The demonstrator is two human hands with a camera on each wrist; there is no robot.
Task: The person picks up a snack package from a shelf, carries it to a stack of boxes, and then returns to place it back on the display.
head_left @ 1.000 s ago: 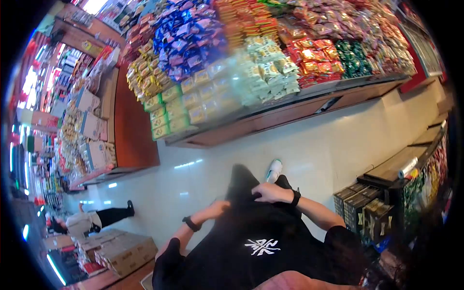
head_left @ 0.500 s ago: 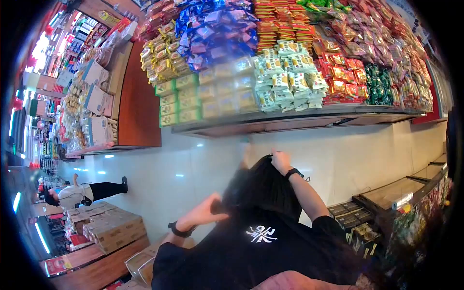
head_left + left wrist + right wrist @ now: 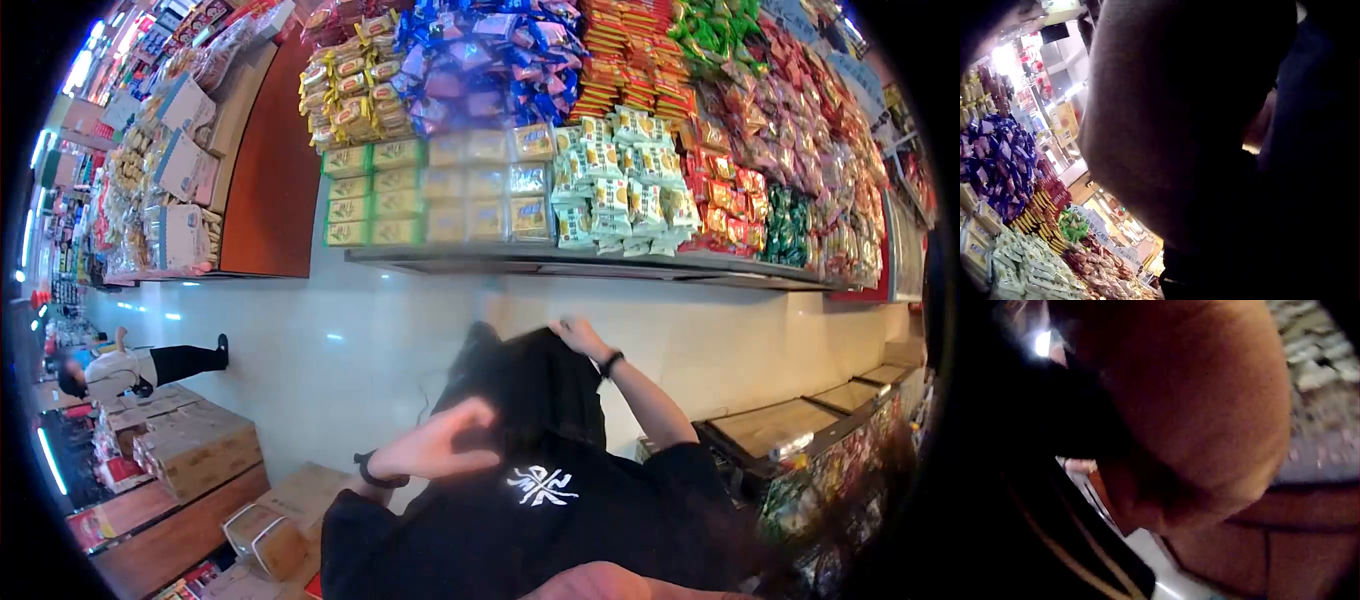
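Note:
In the head view, my right hand (image 3: 583,338) pinches the edge of black cloth (image 3: 550,390) and holds it out in front of my body. It joins or overlaps my black T-shirt (image 3: 640,510), which has a white print. My left hand (image 3: 440,442) lies by the cloth with fingers extended and thumb apart, gripping nothing that shows. In the left wrist view, the hand (image 3: 1147,125) is a large dark shape beside black fabric. The right wrist view has the hand (image 3: 1204,412) close up, its fingertips mostly hidden, with dark striped cloth (image 3: 1066,544) below.
Ahead stands a counter (image 3: 560,262) piled with wrapped snacks. A brown display side (image 3: 262,190) and a person in a light top (image 3: 112,375) are at left. Cardboard boxes (image 3: 200,450) sit lower left, a wooden-topped shelf (image 3: 775,430) at right. Pale floor (image 3: 370,350) lies between.
My left hand has come away from the cloth, its fingers spreading. The right hand still pinches the cloth, now held farther out. The counter appears more level and the boxes have shifted in view.

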